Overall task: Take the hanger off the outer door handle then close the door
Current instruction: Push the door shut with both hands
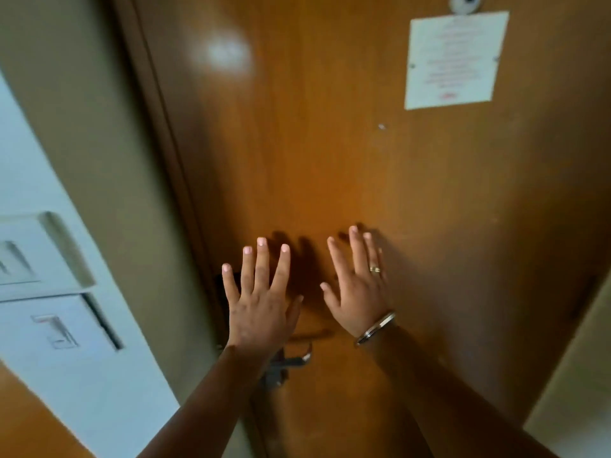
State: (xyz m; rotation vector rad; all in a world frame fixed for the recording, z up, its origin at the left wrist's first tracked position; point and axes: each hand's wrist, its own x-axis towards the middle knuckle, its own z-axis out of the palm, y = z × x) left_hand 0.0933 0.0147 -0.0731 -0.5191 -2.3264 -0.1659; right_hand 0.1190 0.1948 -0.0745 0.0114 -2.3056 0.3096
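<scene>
A brown wooden door (363,166) fills most of the head view, seen from its inner side. My left hand (258,302) and my right hand (358,292) are raised side by side in front of it, fingers spread and palms toward the wood, holding nothing. Whether the palms touch the door I cannot tell. A metal lever handle (296,358) sits just below my left wrist, partly hidden by my forearm. No hanger shows anywhere. The door's left edge lies against the dark frame (155,127).
A white paper notice (454,59) is fixed high on the door, with a peephole (464,1) above it. A beige wall (82,110) stands left of the frame. White switch panels (43,259) and a card slot (66,328) sit further left.
</scene>
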